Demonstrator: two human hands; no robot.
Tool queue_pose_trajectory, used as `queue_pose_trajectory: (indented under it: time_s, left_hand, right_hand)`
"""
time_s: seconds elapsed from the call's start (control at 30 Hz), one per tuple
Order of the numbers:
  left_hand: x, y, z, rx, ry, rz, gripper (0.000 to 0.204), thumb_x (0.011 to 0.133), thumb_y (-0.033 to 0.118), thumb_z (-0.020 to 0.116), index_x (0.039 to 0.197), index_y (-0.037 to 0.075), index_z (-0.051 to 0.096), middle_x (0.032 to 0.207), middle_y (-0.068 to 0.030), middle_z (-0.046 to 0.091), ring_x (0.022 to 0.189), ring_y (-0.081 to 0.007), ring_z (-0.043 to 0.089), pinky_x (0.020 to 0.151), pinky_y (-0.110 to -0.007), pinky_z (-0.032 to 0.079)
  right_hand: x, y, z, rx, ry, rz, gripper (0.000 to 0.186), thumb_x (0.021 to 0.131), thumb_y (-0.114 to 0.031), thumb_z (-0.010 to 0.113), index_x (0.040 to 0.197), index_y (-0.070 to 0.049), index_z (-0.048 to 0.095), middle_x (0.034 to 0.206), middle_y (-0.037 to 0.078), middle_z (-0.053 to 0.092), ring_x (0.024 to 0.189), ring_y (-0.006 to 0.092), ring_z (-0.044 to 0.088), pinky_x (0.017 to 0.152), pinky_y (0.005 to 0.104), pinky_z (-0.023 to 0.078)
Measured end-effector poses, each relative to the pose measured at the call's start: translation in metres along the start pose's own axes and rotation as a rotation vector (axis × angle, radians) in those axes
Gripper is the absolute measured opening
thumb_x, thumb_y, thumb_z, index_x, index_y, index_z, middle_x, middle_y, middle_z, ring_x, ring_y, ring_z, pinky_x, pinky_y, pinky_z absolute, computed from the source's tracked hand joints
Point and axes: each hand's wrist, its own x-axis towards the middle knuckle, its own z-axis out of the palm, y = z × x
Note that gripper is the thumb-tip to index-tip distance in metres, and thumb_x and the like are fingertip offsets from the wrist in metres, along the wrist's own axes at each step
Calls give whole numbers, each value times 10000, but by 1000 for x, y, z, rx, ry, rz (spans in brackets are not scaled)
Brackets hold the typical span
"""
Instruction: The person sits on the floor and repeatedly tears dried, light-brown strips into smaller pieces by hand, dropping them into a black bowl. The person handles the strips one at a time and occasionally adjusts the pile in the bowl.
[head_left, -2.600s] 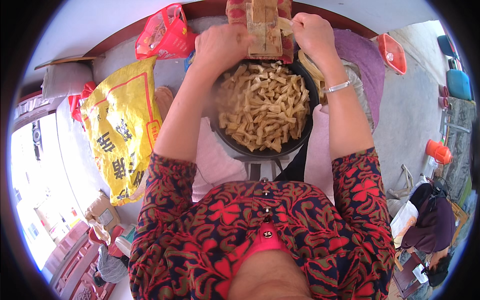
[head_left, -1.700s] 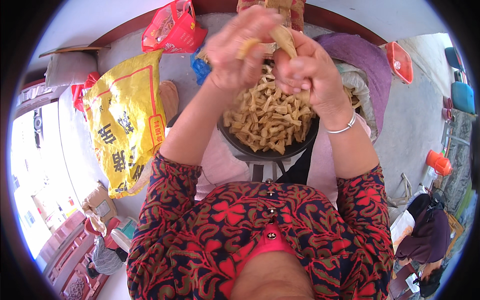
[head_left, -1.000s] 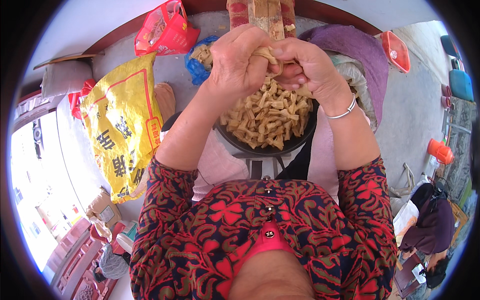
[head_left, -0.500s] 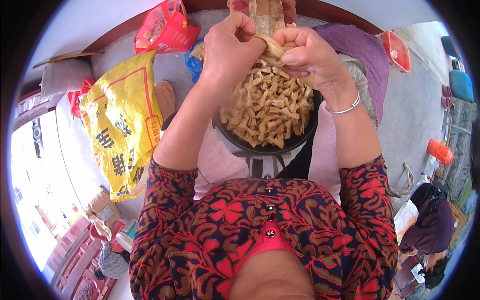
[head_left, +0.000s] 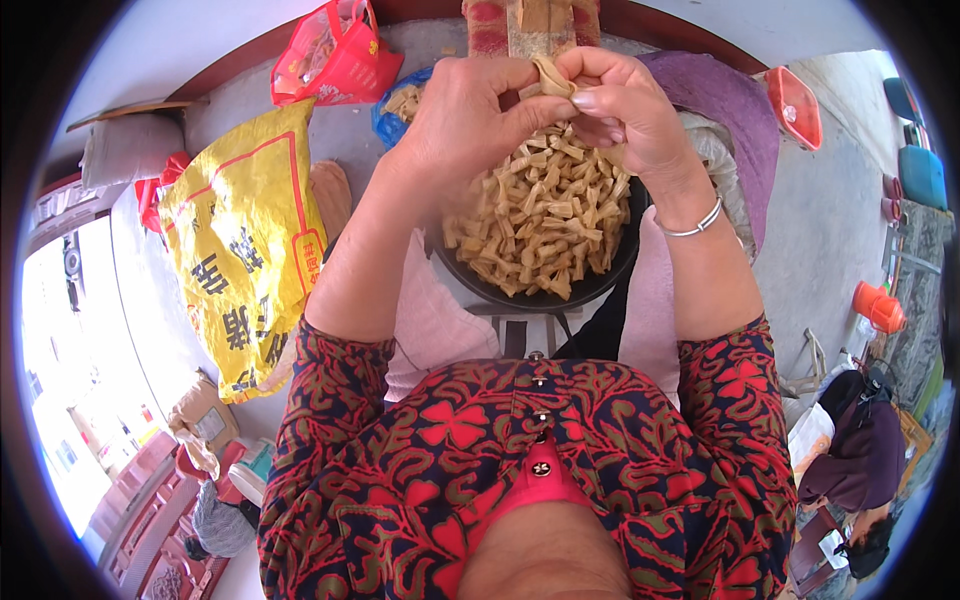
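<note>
My left hand and my right hand, fingertips meeting, grip a pale tan, ribbon-like strip that is looped between them. Below them a black round pan is heaped with short, knotted-looking tan pieces, partly hidden by my hands. Beyond my fingers lies a wooden board on a red-and-tan patterned pad. A pink cloth is draped over my legs beside the pan.
Around me are a yellow sack, red bag, blue plastic bag, purple sack, orange basin and orange bucket. A person in dark purple is at the right edge.
My hands left the board and came together above the pan with the strip, which is now bent into a loop. In the last half second my fingers shifted slightly around it.
</note>
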Motion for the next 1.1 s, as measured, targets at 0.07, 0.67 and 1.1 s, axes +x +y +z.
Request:
queue_pose_trajectory:
  time_s: [0.07,0.67,1.1]
  left_hand:
    - [0,-5,1,-259,-109,-111,206,891,165,628,767,0,614,581,10,509,520,-56,465,487,-200,381]
    - [0,-8,-9,-718,-115,-291,290,931,187,577,671,65,533,538,50,362,476,-49,350,436,-218,339]
    - [-13,-8,-21,-892,-316,-149,331,914,263,606,672,38,585,531,-17,495,467,-77,432,445,-215,316]
  right_hand:
    - [-1,-1,-1,-32,-47,-14,154,841,-100,624,965,-9,623,665,-68,521,483,-20,370,431,141,272]
    - [-3,-13,-1,-654,155,-117,217,857,-152,666,697,-16,609,589,-71,463,543,14,364,467,218,287]
    - [-30,-36,-10,-690,44,-292,224,892,-120,615,713,12,597,615,-31,528,592,19,431,524,200,339]
